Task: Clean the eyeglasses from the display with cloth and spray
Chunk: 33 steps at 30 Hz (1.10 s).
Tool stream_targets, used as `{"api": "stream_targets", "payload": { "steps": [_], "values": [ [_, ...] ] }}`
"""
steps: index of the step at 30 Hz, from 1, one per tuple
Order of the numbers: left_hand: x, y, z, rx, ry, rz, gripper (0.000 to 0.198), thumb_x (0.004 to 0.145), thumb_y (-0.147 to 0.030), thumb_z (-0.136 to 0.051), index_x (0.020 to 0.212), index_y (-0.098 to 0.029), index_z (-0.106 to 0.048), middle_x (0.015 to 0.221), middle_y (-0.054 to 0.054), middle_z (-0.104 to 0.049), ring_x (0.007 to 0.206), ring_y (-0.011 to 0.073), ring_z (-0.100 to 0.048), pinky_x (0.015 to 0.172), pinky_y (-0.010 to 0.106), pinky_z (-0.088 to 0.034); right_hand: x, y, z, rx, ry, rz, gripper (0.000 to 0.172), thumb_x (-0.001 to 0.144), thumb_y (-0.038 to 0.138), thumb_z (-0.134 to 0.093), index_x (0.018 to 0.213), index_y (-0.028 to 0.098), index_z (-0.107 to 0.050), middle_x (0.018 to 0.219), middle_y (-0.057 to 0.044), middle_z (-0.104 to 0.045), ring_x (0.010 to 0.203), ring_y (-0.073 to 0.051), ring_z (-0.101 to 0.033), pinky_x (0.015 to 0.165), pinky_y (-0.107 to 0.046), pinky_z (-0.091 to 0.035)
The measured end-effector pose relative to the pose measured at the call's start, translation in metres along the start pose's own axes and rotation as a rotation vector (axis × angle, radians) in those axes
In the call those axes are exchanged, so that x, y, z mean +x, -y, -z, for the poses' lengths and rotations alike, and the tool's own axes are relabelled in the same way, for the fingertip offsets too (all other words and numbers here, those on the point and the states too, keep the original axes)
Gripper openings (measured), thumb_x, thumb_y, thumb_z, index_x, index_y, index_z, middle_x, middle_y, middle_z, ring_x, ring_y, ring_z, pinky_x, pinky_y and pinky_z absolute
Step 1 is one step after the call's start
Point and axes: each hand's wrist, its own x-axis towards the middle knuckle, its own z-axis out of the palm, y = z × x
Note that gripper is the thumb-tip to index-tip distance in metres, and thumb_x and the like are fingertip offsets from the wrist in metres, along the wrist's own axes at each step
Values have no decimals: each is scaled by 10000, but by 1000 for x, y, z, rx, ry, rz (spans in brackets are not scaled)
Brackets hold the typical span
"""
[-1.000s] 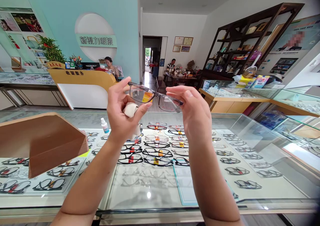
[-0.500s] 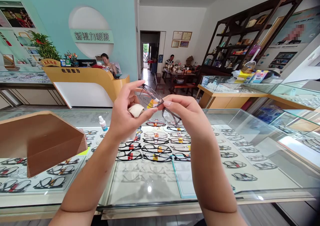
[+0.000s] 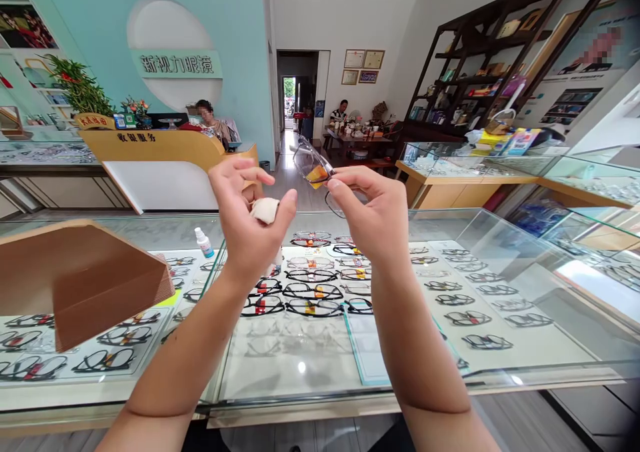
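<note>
A pair of eyeglasses (image 3: pixel 311 161) with a thin dark frame and a yellow-orange sticker on one lens is tilted up above the counter. My right hand (image 3: pixel 375 209) pinches it near the middle of the frame; the fingers partly hide the second lens. To the left, my left hand (image 3: pixel 253 215) is apart from the glasses, thumb and forefinger spread. A folded off-white cloth (image 3: pixel 265 210) is tucked in its palm under the curled fingers. Under both hands, rows of eyeglasses (image 3: pixel 313 292) lie in the glass display case (image 3: pixel 270 389).
A brown cardboard box (image 3: pixel 100 285) stands on the counter at left, beside a small white spray bottle (image 3: pixel 203 242). Beyond are a yellow-and-white reception desk (image 3: pixel 165 185) with a person behind it, another person at a wooden table (image 3: pixel 360 135), and more showcases (image 3: pixel 465 172) at right.
My left hand has let go of the glasses and drawn back left, keeping the cloth. My right hand now holds the glasses alone, slightly higher. The view has shifted slightly.
</note>
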Motion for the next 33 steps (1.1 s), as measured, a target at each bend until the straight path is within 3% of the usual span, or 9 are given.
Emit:
{"api": "stream_targets", "payload": {
  "steps": [2,4,8,14,19,23,25,28,33],
  "values": [
    [-5,-6,-5,15,3,15,320,954,-356,-875,1173,-259,-663,961,-5,-678,733,113,-610,610,255,-496,-1,-1,-3,-52,-16,45,123,958,288,-765,888,239,-853,1044,-45,-890,984,-225,-798,947,-437,-614],
    [-8,-12,-8,8,88,70,152,1004,-354,-814,1010,-235,-719,818,-22,-664,671,112,-589,615,267,-501,-2,-2,-4,-60,15,75,128,983,313,-764,921,246,-854,1069,-43,-894,995,-226,-806,949,-437,-624],
    [-10,-18,-10,-54,151,219,228,1020,-464,-798,989,-240,-823,759,-3,-720,661,145,-635,600,292,-537,-6,1,-7,-87,43,125,106,1007,331,-764,991,254,-835,1084,-33,-888,1002,-217,-804,974,-422,-631],
    [-2,-15,-6,-107,164,419,389,939,-629,-860,939,-241,-836,721,-6,-712,528,113,-542,426,265,-400,-14,10,-12,-240,104,231,136,1038,288,-695,1088,255,-817,1184,-60,-871,1140,-247,-794,1051,-431,-614],
    [4,-4,-3,-85,163,502,357,903,-582,-908,959,-246,-799,705,-15,-666,626,137,-620,512,260,-431,-13,8,-12,-269,204,234,168,1074,304,-656,1078,259,-818,1180,-68,-860,1146,-262,-785,1068,-472,-602],
    [5,16,-5,-4,206,497,261,933,-492,-871,960,-242,-801,720,-16,-676,636,140,-590,565,281,-431,-7,4,-6,-242,99,205,180,1075,327,-679,933,247,-755,994,-49,-801,963,-226,-741,922,-425,-607],
    [1,28,-8,95,295,478,198,951,-430,-826,972,-234,-822,770,-2,-732,686,156,-622,623,293,-457,-3,3,0,-235,-27,194,254,1071,336,-696,834,246,-681,842,-20,-697,831,-198,-672,822,-396,-584],
    [-12,48,-15,319,588,419,175,966,-381,-775,1002,-231,-856,928,31,-838,832,202,-703,743,330,-485,1,2,8,-249,-175,212,362,1048,356,-750,747,251,-577,728,11,-537,724,-167,-557,718,-362,-515],
    [-46,79,-34,692,1073,413,216,1022,-329,-671,1078,-286,-875,1090,33,-869,983,257,-741,727,353,-437,2,4,13,-209,-181,186,451,1029,449,-807,732,257,-527,700,20,-487,688,-152,-513,684,-352,-475]
  ]
}}
